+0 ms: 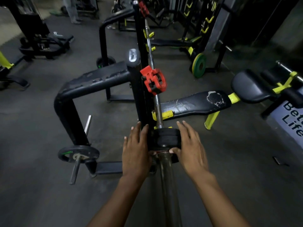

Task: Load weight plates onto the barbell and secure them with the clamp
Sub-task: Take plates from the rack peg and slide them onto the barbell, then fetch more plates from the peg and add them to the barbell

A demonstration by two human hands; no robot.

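Here, plates [167, 136] between straight fingers [186, 128] (on barbell [165, 169]).

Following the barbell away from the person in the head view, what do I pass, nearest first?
bare barbell sleeve → black weight plates → red clamp → second red clamp at the far end.

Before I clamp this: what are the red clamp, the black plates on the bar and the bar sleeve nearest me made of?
The red clamp is likely moulded plastic: uniform matte red with black inserts. The plates are probably rubber-coated: dull black, non-reflective rims, with the core hidden. The sleeve is metal, probably steel: a dull brownish sheen that looks worn or tarnished.
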